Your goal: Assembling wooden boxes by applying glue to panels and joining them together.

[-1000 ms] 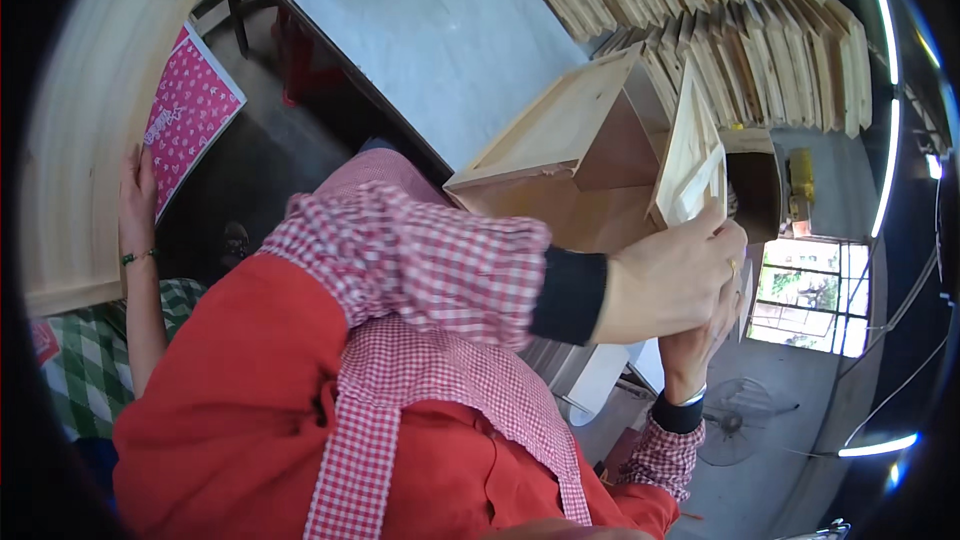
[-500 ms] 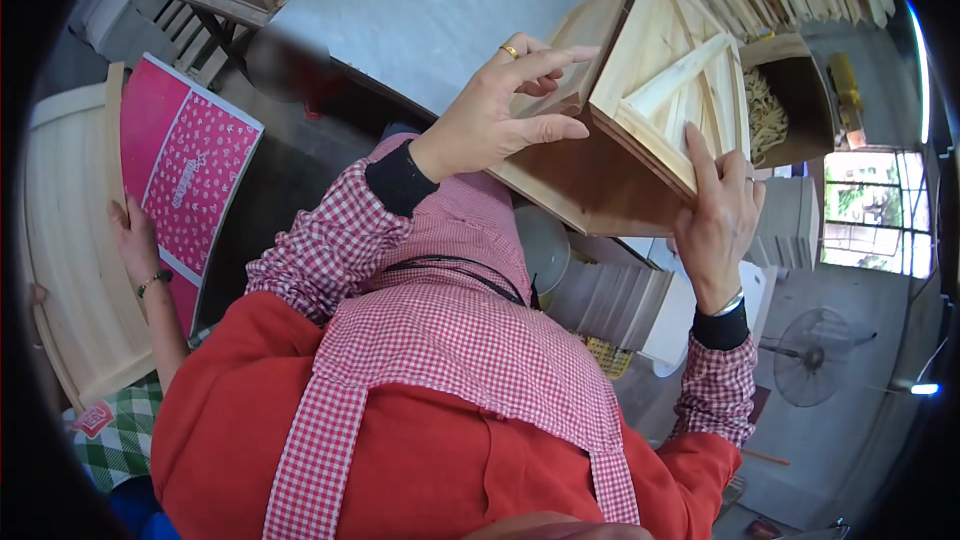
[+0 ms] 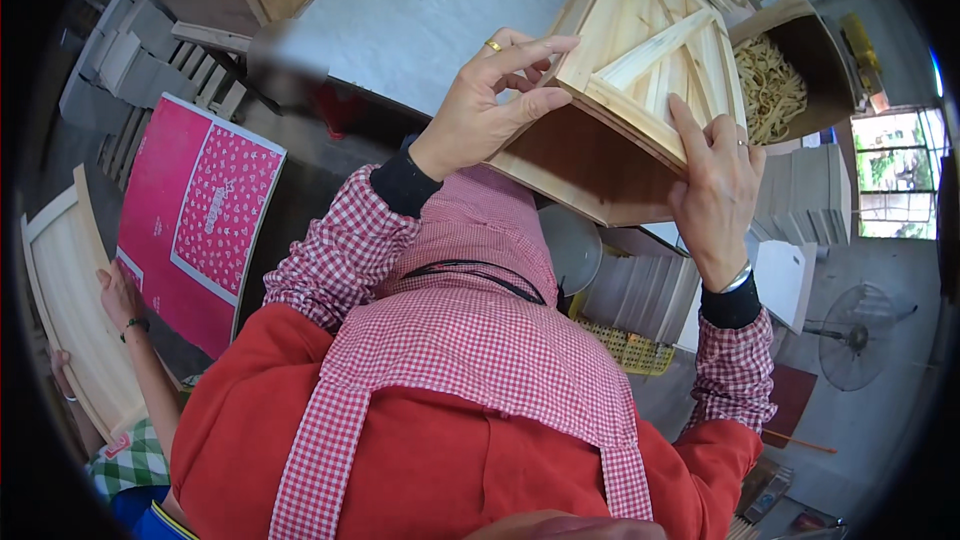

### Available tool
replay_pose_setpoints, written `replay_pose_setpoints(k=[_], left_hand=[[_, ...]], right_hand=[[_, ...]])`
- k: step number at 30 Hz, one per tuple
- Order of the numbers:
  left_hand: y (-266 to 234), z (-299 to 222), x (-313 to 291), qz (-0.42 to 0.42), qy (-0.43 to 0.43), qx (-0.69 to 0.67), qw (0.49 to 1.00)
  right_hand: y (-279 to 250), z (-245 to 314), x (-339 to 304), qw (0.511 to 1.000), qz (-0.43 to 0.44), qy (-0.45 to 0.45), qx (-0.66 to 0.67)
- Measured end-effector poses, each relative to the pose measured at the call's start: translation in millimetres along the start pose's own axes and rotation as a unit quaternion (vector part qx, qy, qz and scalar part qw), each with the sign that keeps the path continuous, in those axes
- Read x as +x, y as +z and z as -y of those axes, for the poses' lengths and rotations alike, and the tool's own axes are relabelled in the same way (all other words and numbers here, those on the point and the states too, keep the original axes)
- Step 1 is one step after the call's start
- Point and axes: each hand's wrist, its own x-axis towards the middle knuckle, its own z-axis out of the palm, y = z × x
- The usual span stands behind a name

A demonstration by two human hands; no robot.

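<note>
Head view: since half a second ago, the left hand (image 3: 490,100) has shifted onto the wooden box (image 3: 620,90) corner, fingers spread, pressing; the right hand (image 3: 715,185) grips the lid's lower edge. The box, held above the table (image 3: 420,10), sits steadier. A co-worker's pink sheet (image 3: 195,220) lies well apart.
</note>
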Motion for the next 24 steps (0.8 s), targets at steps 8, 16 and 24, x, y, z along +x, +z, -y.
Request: replay_pose_setpoints(k=[8,16,24], left_hand=[[1.5,-6.6,3.4,0.005,0.005,0.009,1.000],[-2.0,-9.8,3.6,0.014,0.019,0.105,0.994],[-5.6,-12.0,5.2,0.013,0.046,0.170,0.984]], right_hand=[[17.7,-2.8,-4.6,0.997,-0.070,0.014,0.032],[33.5,-2.1,-12.1,0.987,-0.137,0.049,0.070],[10.8,-6.7,-26.7,0.968,-0.139,0.061,0.198]])
